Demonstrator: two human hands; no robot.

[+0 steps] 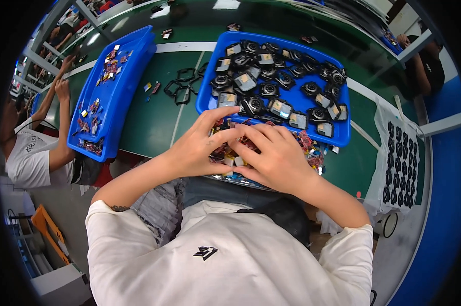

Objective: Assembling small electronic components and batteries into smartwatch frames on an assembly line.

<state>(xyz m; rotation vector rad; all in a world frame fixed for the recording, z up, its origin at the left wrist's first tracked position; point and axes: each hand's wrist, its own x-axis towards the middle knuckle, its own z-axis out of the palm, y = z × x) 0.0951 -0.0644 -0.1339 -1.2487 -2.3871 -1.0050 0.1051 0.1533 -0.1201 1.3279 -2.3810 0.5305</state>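
Note:
Both hands meet over a heap of small red circuit boards (312,150) with bits of white, yellow and blue among them, at the near edge of the green table. My left hand (205,143) curves round the heap's left side, its thumb and fingers gathered on the boards. From the right, my right hand (271,155) lies over the heap with fingers bent down into it. The two thumb tips are close together at the front, and the fingers nearly meet on top. How many boards lie under the palms is hidden.
Just beyond stands a blue tray (204,97) of black round-faced housings (268,89). Left of it, another blue tray (131,97) holds more boards. Black frames (182,94) lie between them. A white sheet (386,148) at right bears rows of black parts. Another person (36,158) sits at far left.

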